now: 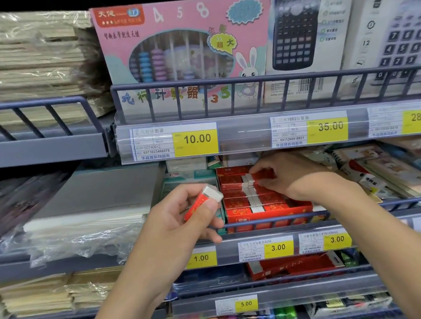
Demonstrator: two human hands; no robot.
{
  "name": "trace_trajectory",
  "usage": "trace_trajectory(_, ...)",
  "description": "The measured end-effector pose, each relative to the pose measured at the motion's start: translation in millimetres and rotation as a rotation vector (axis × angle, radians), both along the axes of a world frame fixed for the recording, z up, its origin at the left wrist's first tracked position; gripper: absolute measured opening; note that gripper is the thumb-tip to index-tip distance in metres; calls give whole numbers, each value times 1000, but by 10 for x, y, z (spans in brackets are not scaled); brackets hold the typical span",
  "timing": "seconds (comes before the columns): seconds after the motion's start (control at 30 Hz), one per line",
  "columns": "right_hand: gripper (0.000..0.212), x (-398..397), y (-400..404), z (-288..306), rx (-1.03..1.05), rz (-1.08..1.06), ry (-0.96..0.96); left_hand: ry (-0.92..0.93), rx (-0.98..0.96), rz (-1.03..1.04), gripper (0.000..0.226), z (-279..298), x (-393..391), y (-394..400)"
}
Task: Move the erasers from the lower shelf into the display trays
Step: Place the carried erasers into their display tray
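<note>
In the head view, your left hand (184, 221) grips one red-sleeved eraser (202, 201) just before the shelf's front rail, while your right hand (288, 176) pinches another into the red display tray (265, 211) near its back edge. Next, seat it squarely, then feed the held one. Your right fingertips hide that eraser's end.

Right hand (284, 176) hides the tray's (265, 211) back erasers.

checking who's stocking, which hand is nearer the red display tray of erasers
Right. The right hand reaches into the red display tray, fingers on the erasers there. The left hand holds one eraser just left of it.
</note>
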State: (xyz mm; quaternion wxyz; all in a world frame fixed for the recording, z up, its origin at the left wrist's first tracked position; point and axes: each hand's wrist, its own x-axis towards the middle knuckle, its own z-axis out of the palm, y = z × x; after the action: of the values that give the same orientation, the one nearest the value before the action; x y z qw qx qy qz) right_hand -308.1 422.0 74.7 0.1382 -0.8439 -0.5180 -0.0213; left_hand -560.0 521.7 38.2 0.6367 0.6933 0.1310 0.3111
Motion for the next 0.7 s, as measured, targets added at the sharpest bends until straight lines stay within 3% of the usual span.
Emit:
trace_trajectory(0.17, 30, 7, -5, -13, 6, 7, 47, -14, -64, 44, 42, 27, 17, -16)
trace_trajectory(0.27, 36, -45, -59, 9, 2, 0, 31, -21, -56, 48, 25, 31, 35, -25)
trace_trajectory(0.4, 30, -341, -261, 30, 344, 190, 237, -16, -32, 57, 15, 35, 60, -31)
trace_trajectory(0.47, 37, -548, -362, 28, 400, 345, 329, -16, -33, 72, 17, 40, 75, -35)
trace_trajectory(0.57, 43, -733, -384, -15, 453, 482, 179, -9, -26, 100, 25, 53, 115, -68)
trace_trajectory(0.7, 32, -780, -357, -34, 543, 519, 94, 39, 50, 112, 26, 75, 147, -107)
